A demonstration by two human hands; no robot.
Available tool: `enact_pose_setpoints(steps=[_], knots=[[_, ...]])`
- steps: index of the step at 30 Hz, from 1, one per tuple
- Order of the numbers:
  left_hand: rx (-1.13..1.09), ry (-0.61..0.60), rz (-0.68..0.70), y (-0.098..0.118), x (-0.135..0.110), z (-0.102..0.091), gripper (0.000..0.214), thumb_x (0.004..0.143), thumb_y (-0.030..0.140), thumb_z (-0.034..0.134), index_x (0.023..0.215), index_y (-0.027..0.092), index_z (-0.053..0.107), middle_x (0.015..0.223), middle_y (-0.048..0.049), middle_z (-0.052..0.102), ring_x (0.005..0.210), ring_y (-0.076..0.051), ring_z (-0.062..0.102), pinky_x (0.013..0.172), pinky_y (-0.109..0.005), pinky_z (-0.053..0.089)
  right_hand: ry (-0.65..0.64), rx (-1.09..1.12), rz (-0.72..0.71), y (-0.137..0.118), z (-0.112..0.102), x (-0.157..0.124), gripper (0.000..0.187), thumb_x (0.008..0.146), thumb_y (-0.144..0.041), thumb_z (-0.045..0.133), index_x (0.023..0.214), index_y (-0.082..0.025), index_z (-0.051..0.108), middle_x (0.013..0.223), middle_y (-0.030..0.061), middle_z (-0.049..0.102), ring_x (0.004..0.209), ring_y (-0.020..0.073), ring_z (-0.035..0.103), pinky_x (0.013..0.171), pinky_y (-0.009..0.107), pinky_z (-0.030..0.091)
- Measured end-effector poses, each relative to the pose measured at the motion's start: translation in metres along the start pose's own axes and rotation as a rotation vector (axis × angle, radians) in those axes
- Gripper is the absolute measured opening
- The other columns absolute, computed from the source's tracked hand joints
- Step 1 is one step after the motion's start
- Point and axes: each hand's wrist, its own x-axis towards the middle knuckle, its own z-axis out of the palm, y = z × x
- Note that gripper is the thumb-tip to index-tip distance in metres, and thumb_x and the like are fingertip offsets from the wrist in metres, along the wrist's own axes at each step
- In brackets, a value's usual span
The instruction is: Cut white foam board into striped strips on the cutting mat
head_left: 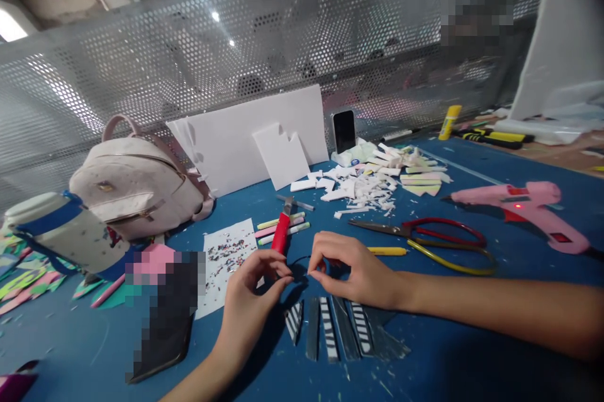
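Note:
My left hand (255, 292) and my right hand (352, 270) meet over the blue table (472, 351), fingers pinched toward each other around a thin dark strand or small piece that I cannot name. Just below them lie several striped black-and-white strips (330, 326) side by side. A red utility knife (282, 229) lies just beyond my left fingers, next to pastel sticks (283, 226). Red-handled scissors (425, 232) and a yellow pen (387, 251) lie past my right hand.
A pink glue gun (523, 210) with a lit red lamp rests at right. White foam boards (255, 138) lean on the mesh wall, with white scraps (372, 185) in front. A backpack (136, 182), a bottle (61, 232), a paper sheet (226, 260) and a phone (343, 130) stand around.

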Motion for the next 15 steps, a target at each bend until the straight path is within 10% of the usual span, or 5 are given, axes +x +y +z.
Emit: enact_pose_setpoints(steps=[15], knots=[[0.113, -0.049, 0.108, -0.001, -0.011, 0.002, 0.024, 0.082, 0.017, 0.071, 0.103, 0.027, 0.063, 0.083, 0.001, 0.072, 0.078, -0.016, 0.068, 0.077, -0.028, 0.055, -0.061, 0.007, -0.023, 0.008, 0.004, -0.001, 0.011, 0.091, -0.019, 0.058, 0.08, -0.019, 0.059, 0.074, 0.0005, 0.057, 0.074, 0.0151, 0.051, 0.068, 0.028, 0.04]])
